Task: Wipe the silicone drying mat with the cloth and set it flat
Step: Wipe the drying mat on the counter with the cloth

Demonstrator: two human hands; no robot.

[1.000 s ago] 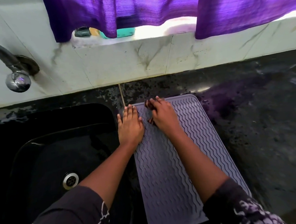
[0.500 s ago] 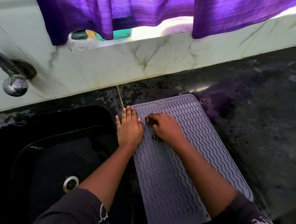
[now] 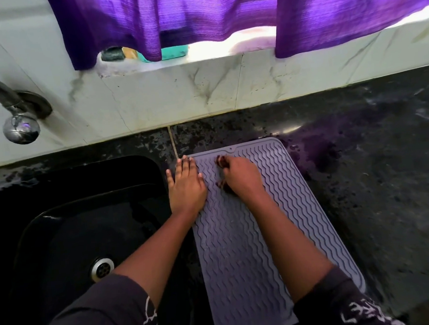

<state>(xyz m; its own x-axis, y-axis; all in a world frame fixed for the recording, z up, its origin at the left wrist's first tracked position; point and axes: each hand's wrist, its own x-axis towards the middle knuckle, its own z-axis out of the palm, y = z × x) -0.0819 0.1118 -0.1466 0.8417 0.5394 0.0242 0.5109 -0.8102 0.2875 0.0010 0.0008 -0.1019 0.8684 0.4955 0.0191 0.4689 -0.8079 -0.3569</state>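
The mat (image 3: 240,262), grey-lilac with raised wavy ridges and a rounded rim, lies flat on the dark bench (image 3: 362,190) in the lower middle of the frame. Its long left edge is just beside the sink (image 3: 74,235). No corner that shows is lifted or curled, and its near end runs under the forearms.

The cloth (image 3: 221,161), a small dark reddish wad, sits on the mat's upper left part. It is mostly hidden by the right hand (image 3: 242,177), whose fingers are curled round it, probably to bear down while rubbing. The left hand (image 3: 186,187) lies flat with straight fingers close together. It presses the mat's left edge, likely to keep the mat from sliding toward the sink.

The bench to the right looks wet. A tap (image 3: 20,126) juts in at the upper left, and a purple curtain (image 3: 198,16) hangs along the top.
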